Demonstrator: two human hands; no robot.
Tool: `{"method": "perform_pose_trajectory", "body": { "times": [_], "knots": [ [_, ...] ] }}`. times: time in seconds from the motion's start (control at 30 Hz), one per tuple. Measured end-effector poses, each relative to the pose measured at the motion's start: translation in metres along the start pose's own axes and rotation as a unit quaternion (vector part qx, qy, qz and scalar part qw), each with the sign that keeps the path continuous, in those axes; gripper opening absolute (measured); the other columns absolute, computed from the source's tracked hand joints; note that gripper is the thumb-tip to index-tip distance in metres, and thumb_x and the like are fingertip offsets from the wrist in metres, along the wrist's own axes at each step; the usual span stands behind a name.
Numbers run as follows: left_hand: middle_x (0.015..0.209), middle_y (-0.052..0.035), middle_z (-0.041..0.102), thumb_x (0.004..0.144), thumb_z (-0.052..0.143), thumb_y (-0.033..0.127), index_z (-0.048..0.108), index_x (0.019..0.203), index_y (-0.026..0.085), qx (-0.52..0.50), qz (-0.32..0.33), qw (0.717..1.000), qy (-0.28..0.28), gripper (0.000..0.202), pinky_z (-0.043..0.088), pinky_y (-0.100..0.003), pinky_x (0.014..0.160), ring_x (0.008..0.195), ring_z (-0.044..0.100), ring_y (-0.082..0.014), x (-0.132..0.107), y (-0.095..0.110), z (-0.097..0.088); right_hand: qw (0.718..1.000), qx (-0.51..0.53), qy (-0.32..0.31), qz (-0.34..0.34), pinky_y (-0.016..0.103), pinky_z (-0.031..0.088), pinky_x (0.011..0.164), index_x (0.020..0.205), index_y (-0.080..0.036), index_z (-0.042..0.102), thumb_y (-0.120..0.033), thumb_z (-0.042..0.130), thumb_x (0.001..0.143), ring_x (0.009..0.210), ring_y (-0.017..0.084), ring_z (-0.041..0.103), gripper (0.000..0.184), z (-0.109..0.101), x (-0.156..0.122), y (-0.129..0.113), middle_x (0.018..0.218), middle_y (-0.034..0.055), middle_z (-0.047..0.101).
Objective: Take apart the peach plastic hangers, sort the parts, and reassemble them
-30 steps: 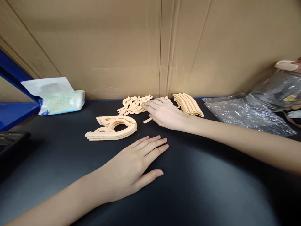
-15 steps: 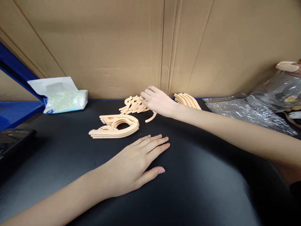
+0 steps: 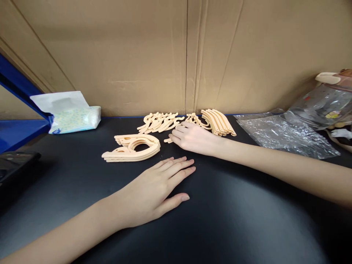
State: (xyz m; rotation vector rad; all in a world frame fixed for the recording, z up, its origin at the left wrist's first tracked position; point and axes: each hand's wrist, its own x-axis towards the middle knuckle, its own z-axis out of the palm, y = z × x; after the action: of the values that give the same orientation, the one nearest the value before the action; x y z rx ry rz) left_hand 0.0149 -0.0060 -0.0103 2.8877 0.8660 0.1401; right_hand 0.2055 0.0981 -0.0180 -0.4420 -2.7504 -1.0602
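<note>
My left hand (image 3: 154, 190) lies flat and open on the black table (image 3: 233, 212), fingers together, holding nothing. My right hand (image 3: 194, 138) rests farther back with its fingers curled over a small peach curved piece (image 3: 167, 140), whose tip shows at the fingertips. To the left of that hand lies a stack of peach hanger-shaped pieces (image 3: 132, 148). Behind it are a loose pile of peach hook pieces (image 3: 159, 123) and a fanned stack of curved peach arms (image 3: 220, 123).
A cardboard wall (image 3: 165, 55) closes the back. A tissue pack (image 3: 73, 116) sits at the back left by a blue shelf frame (image 3: 16, 128). A dark tray (image 3: 13, 161) is at the left edge. Clear plastic bags (image 3: 283, 135) lie at the right.
My right hand went back to the hook pile, closed on a curved piece, and has drawn it toward me onto the table. The left hand stayed put.
</note>
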Motion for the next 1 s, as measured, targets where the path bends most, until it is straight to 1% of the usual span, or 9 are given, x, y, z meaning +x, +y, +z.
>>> {"method": "perform_pose_trajectory", "body": {
  "times": [0.13,0.23,0.3,0.4,0.5,0.63,0.77,0.9,1.0],
  "knots": [
    [0.142,-0.0106,0.057,0.101,0.045,0.033,0.054,0.135,0.017,0.01,0.047,0.998,0.047,0.039,0.047,-0.044,0.107,0.129,0.054,-0.0268,0.0,0.0,0.0,0.999,0.035,0.009,0.001,0.035,0.047,0.079,0.107,-0.007,0.067,-0.005,0.042,0.098,0.09,0.023,0.064,0.026,-0.005,-0.014,-0.001,0.095,0.0104,0.071],
    [0.122,-0.0082,0.069,0.099,0.047,0.022,0.062,0.122,0.016,0.012,0.087,0.988,0.127,0.028,0.049,-0.034,0.103,0.118,0.061,-0.0212,0.0,0.003,-0.002,0.997,0.067,0.035,-0.002,0.034,0.048,0.082,0.112,-0.006,0.065,-0.008,0.041,0.1,0.093,0.021,0.064,0.027,-0.014,-0.029,-0.009,0.097,0.0107,0.071],
    [0.115,-0.0081,0.07,0.096,0.049,0.017,0.062,0.118,0.016,0.022,0.087,0.979,0.184,0.025,0.048,-0.032,0.103,0.116,0.061,-0.0206,-0.001,0.005,-0.003,0.994,0.093,0.052,0.001,0.034,0.049,0.081,0.115,-0.006,0.065,-0.011,0.042,0.1,0.093,0.02,0.064,0.028,-0.023,-0.039,-0.017,0.098,0.0108,0.072],
    [0.115,-0.0086,0.067,0.093,0.049,0.01,0.058,0.12,0.016,0.03,0.072,0.969,0.234,0.028,0.048,-0.031,0.101,0.114,0.059,-0.0203,-0.002,0.004,-0.003,0.989,0.13,0.07,-0.002,0.033,0.051,0.082,0.102,-0.008,0.07,-0.013,0.044,0.1,0.09,0.02,0.066,0.026,-0.041,-0.054,-0.031,0.098,0.0102,0.072],
    [0.123,-0.0096,0.064,0.093,0.047,0.008,0.056,0.125,0.016,0.016,0.052,0.974,0.219,0.034,0.047,-0.031,0.103,0.119,0.056,-0.0197,-0.001,-0.001,0.001,0.983,0.164,0.074,-0.014,0.03,0.053,0.079,0.107,-0.01,0.071,-0.014,0.044,0.099,0.091,0.019,0.068,0.028,-0.063,-0.065,-0.046,0.098,0.0078,0.074],
    [0.144,-0.0086,0.054,0.096,0.041,0.009,0.05,0.138,0.019,-0.004,0.032,0.989,0.147,0.044,0.043,-0.039,0.112,0.138,0.044,-0.0223,0.0,-0.007,0.007,0.977,0.198,0.078,-0.029,0.026,0.054,0.075,0.118,-0.011,0.068,-0.015,0.042,0.099,0.104,0.018,0.067,0.033,-0.086,-0.075,-0.067,0.105,0.0057,0.075],
    [0.145,-0.0054,0.054,0.099,0.039,0.015,0.049,0.141,0.025,-0.028,0.022,0.995,0.093,0.044,0.043,-0.04,0.112,0.14,0.043,-0.022,0.001,-0.009,0.009,0.974,0.205,0.086,-0.033,0.026,0.054,0.071,0.116,-0.011,0.07,-0.016,0.043,0.098,0.102,0.018,0.068,0.033,-0.096,-0.075,-0.073,0.11,0.007,0.074],
    [0.142,-0.0084,0.057,0.099,0.04,0.017,0.053,0.136,0.02,-0.018,0.02,0.995,0.094,0.039,0.045,-0.038,0.11,0.133,0.051,-0.0212,0.001,-0.008,0.006,0.97,0.21,0.106,0.063,0.031,0.054,0.076,0.118,-0.012,0.067,-0.022,0.043,0.099,0.09,0.018,0.068,0.032,-0.085,-0.066,-0.038,0.102,0.0082,0.075],
    [0.142,-0.0072,0.057,0.1,0.04,0.018,0.054,0.135,0.021,-0.012,0.018,0.995,0.092,0.038,0.046,-0.038,0.109,0.133,0.051,-0.0209,0.001,-0.007,0.006,0.965,0.165,0.022,0.2,0.042,0.05,0.091,0.122,-0.01,0.063,-0.027,0.049,0.097,0.105,0.028,0.063,0.033,-0.061,-0.058,0.003,0.117,0.0152,0.069]
  ]
}}
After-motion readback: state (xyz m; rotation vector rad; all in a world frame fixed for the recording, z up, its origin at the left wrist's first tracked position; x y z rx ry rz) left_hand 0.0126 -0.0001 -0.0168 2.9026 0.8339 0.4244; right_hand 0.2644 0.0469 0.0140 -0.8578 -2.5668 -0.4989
